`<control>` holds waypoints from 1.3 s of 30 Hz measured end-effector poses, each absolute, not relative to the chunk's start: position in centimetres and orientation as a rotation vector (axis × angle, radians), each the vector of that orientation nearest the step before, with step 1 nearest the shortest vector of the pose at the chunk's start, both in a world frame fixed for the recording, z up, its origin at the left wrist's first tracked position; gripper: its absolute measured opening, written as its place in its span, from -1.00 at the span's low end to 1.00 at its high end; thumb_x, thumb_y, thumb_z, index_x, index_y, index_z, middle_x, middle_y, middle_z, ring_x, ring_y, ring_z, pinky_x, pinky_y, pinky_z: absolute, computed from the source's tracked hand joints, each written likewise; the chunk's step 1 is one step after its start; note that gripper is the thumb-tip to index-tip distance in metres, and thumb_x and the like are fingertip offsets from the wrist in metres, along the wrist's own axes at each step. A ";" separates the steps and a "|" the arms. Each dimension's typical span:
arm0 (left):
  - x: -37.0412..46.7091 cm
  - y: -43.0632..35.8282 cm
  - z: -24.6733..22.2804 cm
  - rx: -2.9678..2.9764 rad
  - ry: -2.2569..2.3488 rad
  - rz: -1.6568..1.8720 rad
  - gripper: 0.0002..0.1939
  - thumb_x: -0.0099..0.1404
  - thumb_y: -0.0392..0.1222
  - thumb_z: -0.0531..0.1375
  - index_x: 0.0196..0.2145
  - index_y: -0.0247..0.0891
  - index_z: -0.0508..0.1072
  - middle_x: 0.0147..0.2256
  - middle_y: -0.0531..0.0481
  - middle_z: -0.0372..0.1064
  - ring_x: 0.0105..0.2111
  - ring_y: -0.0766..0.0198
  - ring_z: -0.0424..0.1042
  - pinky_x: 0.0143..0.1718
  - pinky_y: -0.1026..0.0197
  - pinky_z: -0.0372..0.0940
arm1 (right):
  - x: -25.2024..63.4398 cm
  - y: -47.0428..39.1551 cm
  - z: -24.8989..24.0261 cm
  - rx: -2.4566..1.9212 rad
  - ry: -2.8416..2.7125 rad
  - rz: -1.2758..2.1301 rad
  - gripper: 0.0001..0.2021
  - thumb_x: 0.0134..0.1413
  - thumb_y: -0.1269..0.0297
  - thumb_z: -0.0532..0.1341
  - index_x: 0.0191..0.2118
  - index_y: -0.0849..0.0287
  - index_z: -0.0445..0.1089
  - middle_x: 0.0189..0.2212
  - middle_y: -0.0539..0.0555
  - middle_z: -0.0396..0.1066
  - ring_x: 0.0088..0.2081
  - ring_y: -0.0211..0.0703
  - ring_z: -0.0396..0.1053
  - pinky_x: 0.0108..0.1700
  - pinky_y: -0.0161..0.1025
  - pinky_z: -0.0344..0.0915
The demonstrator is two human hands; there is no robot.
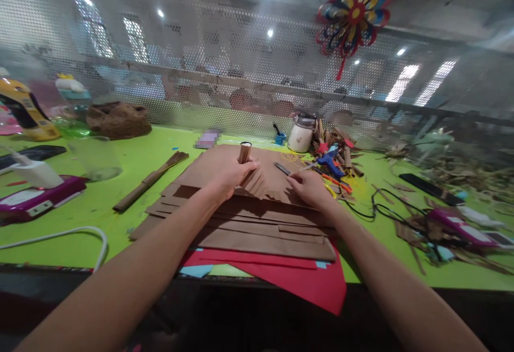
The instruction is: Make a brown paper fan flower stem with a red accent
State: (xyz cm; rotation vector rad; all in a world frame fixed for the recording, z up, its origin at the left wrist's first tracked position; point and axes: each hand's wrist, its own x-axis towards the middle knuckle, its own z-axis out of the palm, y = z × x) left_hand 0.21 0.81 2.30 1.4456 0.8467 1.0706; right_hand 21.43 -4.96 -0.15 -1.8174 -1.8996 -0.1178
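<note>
My left hand (240,174) is closed around a small brown paper roll (244,154) with a dark-rimmed round top, held upright over the brown paper sheets. Pleated brown paper strips (255,183) fan out beside its fingers. To the right, my right hand (305,185) has its fingers pressed together at the scissors (282,168), whose blades point up and left; the fingers partly hide the handles. Both hands are above a stack of brown paper (241,223), with red paper (297,282) under its front edge.
A blue glue gun (331,165) and scraps lie beyond my right hand, near a white jug (301,133). Black cables (375,207) run right. At left are a long paper roll (146,183), a clear cup (96,159) and a purple power strip (44,202).
</note>
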 end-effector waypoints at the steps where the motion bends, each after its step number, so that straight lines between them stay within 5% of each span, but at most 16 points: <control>1: 0.2 0.7 2.3 1.448 0.850 1.066 -0.70 -0.07 -0.06 0.24 -0.40 -0.30 0.39 -0.42 0.02 0.36 -0.37 0.24 0.35 -0.29 0.18 0.21 | 21.5 -4.9 -0.2 -1.814 -1.882 -0.126 -0.74 0.06 0.23 0.08 -0.31 0.21 0.49 -0.35 0.13 0.51 -0.32 -0.14 0.41 -0.25 -0.30 0.20; 10: 0.3 1.0 2.1 1.428 0.834 1.083 -0.69 -0.08 -0.08 0.26 -0.37 -0.30 0.40 -0.39 0.00 0.38 -0.34 0.24 0.36 -0.25 0.17 0.19 | 20.7 -5.0 -0.3 -1.732 -1.857 -0.104 -0.72 0.07 0.21 0.07 -0.34 0.22 0.49 -0.41 0.13 0.50 -0.38 -0.16 0.39 -0.30 -0.29 0.19; 15: 0.1 1.5 2.0 1.347 0.781 1.159 -0.70 -0.07 -0.10 0.25 -0.36 -0.29 0.39 -0.43 0.04 0.37 -0.42 0.30 0.34 -0.32 0.23 0.19 | 19.2 -5.8 -0.8 -1.681 -2.022 0.137 -0.59 -0.09 0.10 0.21 -0.10 0.20 0.38 -0.34 0.12 0.44 -0.35 -0.18 0.35 -0.31 -0.29 0.19; 23: 0.2 1.4 2.3 1.284 0.842 1.143 -0.74 -0.09 -0.16 0.26 -0.38 -0.26 0.37 -0.53 0.13 0.30 -0.55 0.39 0.27 -0.56 0.35 0.07 | 18.1 -6.3 -0.2 -1.432 -1.913 0.477 -0.63 -0.19 0.41 0.22 -0.14 0.20 0.39 -0.39 0.02 0.35 -0.41 -0.29 0.25 -0.33 -0.32 0.20; 33: 0.3 1.3 1.9 1.307 0.777 1.086 -0.76 -0.09 -0.17 0.26 -0.43 -0.29 0.36 -0.52 0.07 0.29 -0.52 0.39 0.27 -0.54 0.36 0.07 | 22.3 -7.9 5.7 -1.251 -1.511 0.904 -0.76 -0.31 0.39 0.29 -0.35 0.25 0.43 -0.43 0.03 0.39 -0.48 -0.34 0.27 -0.41 -0.34 0.21; 39: 0.3 0.2 2.3 1.365 0.873 0.934 -0.66 -0.12 -0.15 0.29 -0.34 -0.26 0.35 -0.48 0.04 0.33 -0.49 0.33 0.30 -0.54 0.33 0.06 | 21.9 -16.9 11.3 -1.313 -2.083 1.086 -0.84 -0.11 0.39 0.20 -0.31 0.21 0.42 -0.46 0.05 0.38 -0.48 -0.32 0.30 -0.44 -0.36 0.23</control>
